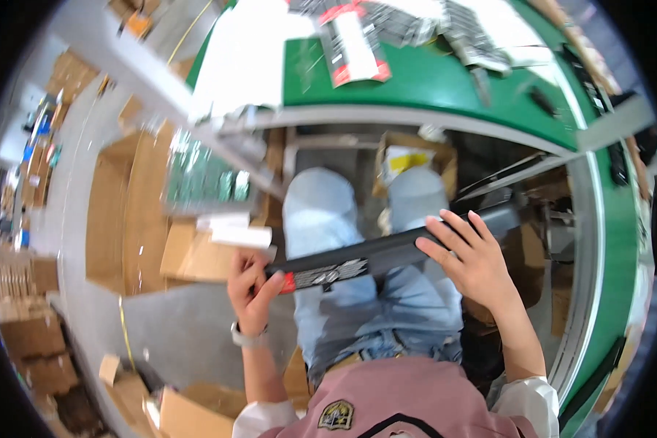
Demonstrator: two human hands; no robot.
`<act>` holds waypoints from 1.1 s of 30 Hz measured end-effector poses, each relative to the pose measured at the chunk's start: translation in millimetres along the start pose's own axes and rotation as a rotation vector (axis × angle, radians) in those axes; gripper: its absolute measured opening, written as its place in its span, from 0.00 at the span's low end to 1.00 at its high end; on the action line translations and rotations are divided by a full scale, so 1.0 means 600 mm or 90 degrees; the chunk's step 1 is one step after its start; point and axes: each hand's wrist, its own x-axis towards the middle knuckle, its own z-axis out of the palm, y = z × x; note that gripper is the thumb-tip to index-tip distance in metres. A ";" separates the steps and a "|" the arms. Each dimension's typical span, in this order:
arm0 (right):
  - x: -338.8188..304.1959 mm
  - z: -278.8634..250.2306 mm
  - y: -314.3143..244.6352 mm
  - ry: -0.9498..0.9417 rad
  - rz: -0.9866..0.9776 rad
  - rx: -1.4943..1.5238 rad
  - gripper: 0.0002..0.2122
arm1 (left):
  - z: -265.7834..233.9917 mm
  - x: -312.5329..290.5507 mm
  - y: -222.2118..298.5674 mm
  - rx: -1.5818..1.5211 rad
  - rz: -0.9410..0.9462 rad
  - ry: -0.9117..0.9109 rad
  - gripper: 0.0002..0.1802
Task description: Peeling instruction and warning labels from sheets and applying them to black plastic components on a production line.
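A long, black, bar-shaped thing (pixel 394 248) lies slantwise over my lap, its right end farther away. Near its left end is a label (pixel 332 274) with a red patch and white print. My left hand (pixel 251 283) is closed around that left end, thumb on top by the red patch. My right hand (pixel 466 255) rests on the bar's right half with fingers spread and stretched out, not wrapped around it. The far right end looks blurred against the dark things behind it.
Ahead stands a green-topped table (pixel 303 80) with a pale frame, bearing white sheets and a red-and-white package (pixel 354 47). To my left are an open cardboard box (pixel 124 212) and a clear-wrapped stack of greenish pieces (pixel 204 175). Under the table sits another carton (pixel 445 157). A green surface (pixel 613 255) runs along my right.
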 end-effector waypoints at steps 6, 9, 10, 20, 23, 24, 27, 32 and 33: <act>-0.083 -0.007 0.118 0.136 -0.123 -0.168 0.24 | -0.006 -0.006 0.001 0.029 0.072 -0.040 0.20; -0.130 -0.057 0.086 0.192 -0.094 -0.215 0.20 | -0.005 -0.001 -0.001 0.023 0.149 0.075 0.12; -0.169 -0.092 0.075 0.156 -0.035 -0.204 0.20 | 0.001 0.004 0.003 -0.032 0.134 0.150 0.08; -0.627 -0.287 0.046 0.483 0.896 -0.222 0.14 | 0.090 0.031 0.033 -0.167 -0.007 0.078 0.11; -0.868 -0.243 0.202 0.536 0.808 -0.429 0.17 | 0.117 0.015 0.052 -0.134 0.003 -0.003 0.09; -0.856 -0.256 0.234 0.460 0.917 -0.139 0.16 | 0.120 0.008 0.056 -0.150 0.005 -0.008 0.09; -1.122 -0.256 0.408 0.687 0.995 0.053 0.08 | 0.148 0.013 0.043 -0.212 -0.008 -0.074 0.07; -1.008 -0.247 0.644 0.565 1.103 -0.198 0.11 | 0.117 -0.023 -0.002 -0.197 -0.087 0.008 0.08; -0.988 -0.259 0.652 0.591 0.994 -0.226 0.12 | 0.115 -0.022 -0.007 -0.184 -0.100 0.003 0.09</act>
